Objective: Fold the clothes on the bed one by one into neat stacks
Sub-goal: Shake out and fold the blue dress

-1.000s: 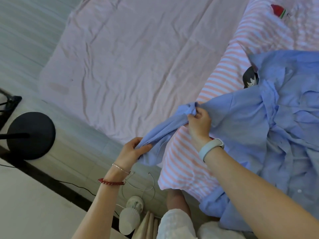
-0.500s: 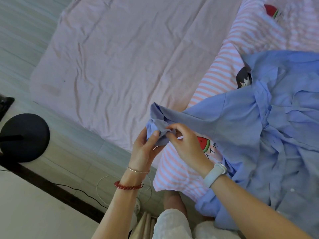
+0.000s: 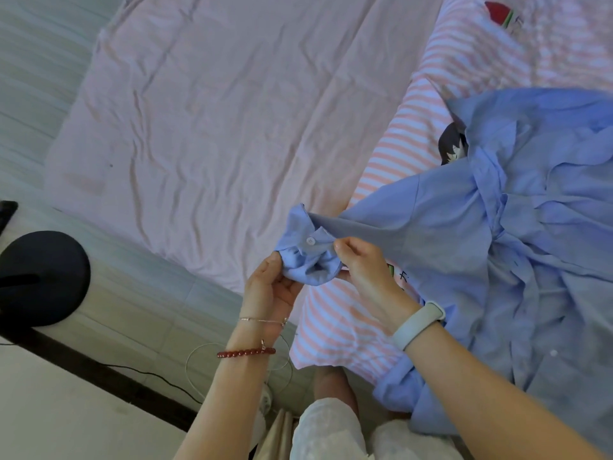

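Fingers (image 3: 345, 249) pinching blue shirt (image 3: 497, 260) cuff (image 3: 308, 257), bed edge (image 3: 185, 267) below

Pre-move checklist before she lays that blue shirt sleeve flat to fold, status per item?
1. Left hand holds the cuff: ok, fingers curled round the bunched end.
2. Right hand holds the cuff: ok, pinching beside the white button.
3. Sleeve straightened: not ok, the cuff end is bunched and turned back.
4. Cuff button fastened: cannot tell.
5. Blue shirt body spread flat: not ok, crumpled on the striped bedding.
6. Room to lay it out: ok, the pink sheet to the left is bare.
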Demonstrator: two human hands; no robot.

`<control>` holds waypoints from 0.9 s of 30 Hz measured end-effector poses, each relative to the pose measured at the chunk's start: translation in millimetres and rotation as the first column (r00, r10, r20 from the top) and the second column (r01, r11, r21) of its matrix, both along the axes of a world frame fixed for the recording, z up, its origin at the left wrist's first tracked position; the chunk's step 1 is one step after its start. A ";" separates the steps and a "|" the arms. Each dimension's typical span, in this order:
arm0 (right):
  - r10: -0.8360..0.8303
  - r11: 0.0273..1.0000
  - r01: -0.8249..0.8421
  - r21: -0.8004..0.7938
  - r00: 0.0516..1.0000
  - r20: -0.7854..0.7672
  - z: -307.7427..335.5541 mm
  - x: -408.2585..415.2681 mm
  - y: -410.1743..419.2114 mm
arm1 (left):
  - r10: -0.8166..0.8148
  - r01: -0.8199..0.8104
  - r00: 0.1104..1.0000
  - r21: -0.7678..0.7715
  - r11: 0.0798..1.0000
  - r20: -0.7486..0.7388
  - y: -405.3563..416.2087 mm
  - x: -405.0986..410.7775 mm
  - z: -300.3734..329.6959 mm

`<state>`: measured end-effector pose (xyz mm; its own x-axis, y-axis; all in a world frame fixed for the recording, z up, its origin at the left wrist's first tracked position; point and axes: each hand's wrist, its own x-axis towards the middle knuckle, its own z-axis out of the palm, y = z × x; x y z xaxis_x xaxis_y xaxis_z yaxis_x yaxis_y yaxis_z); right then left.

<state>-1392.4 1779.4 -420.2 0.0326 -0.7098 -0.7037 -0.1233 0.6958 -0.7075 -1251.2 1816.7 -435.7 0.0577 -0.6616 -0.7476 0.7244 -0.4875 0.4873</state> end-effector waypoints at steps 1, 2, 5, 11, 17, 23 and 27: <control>0.036 0.999 -0.037 -0.022 0.998 -0.051 -1.3 -0.3 -0.2 | -0.006 0.006 0.999 -0.003 1.000 -0.049 -2.2 0.4 0.6; 0.074 0.996 -0.078 -0.043 0.993 -0.097 -2.1 -0.8 -0.3 | -0.018 0.017 0.998 -0.009 1.000 -0.052 -3.9 0.9 1.5; 0.113 0.989 -0.124 -0.074 0.983 -0.147 -3.0 -2.8 0.5 | -0.063 0.065 0.989 -0.012 0.998 0.136 -6.8 2.5 3.0; 0.152 0.977 -0.150 -0.151 0.988 0.001 6.4 4.0 12.3 | -0.106 0.119 0.940 -0.022 0.993 0.323 0.7 4.2 4.6; 0.042 0.988 -0.057 -0.144 0.994 -0.104 1.5 6.9 14.7 | -0.254 0.286 0.884 -0.024 0.958 0.391 7.3 -9.2 11.0; 0.050 0.985 -0.049 -0.164 0.999 0.005 25.3 -16.5 21.5 | -0.131 0.155 0.987 0.377 0.913 -0.091 -1.9 -16.1 -3.5; -0.119 0.987 0.127 -0.103 0.990 0.080 40.0 -47.0 19.8 | 0.101 0.066 0.922 0.410 0.910 -0.374 -18.1 -28.5 -11.9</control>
